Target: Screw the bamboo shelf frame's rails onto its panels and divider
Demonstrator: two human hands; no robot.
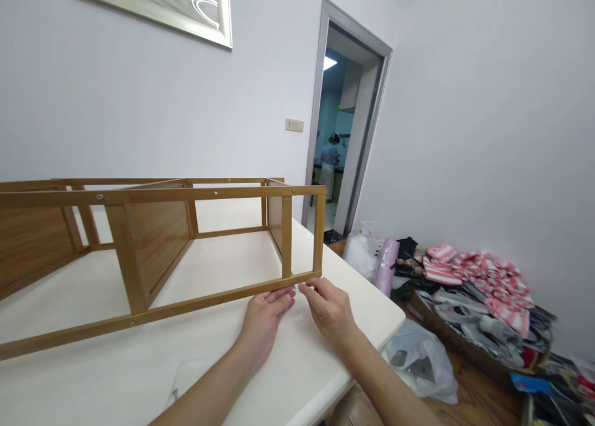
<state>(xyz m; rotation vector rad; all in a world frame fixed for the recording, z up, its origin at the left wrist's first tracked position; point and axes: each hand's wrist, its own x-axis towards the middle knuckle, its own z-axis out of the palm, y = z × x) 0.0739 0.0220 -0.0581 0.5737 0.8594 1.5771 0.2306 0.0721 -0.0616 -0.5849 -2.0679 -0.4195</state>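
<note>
A brown wooden shelf rack [214, 294] lies on its side on the white table [209, 333]. Close to its right end, my left hand [264, 320] has its fingers stretched out beside the lower rail, palm turned partly up. My right hand [331, 307] is closed in a pinch just right of those fingertips, by the same rail. Between the two hands shows a small pale or metallic bit [296, 287], too small to name. Screw heads sit along the rails, one near the left crosspiece [124, 258].
A clear plastic bag [188, 376] lies on the table by my left forearm. Right of the table are a plastic bag [421, 361], a pink roll [385, 268] and a box piled with striped cloth [493, 277]. A person [329, 159] stands beyond the doorway.
</note>
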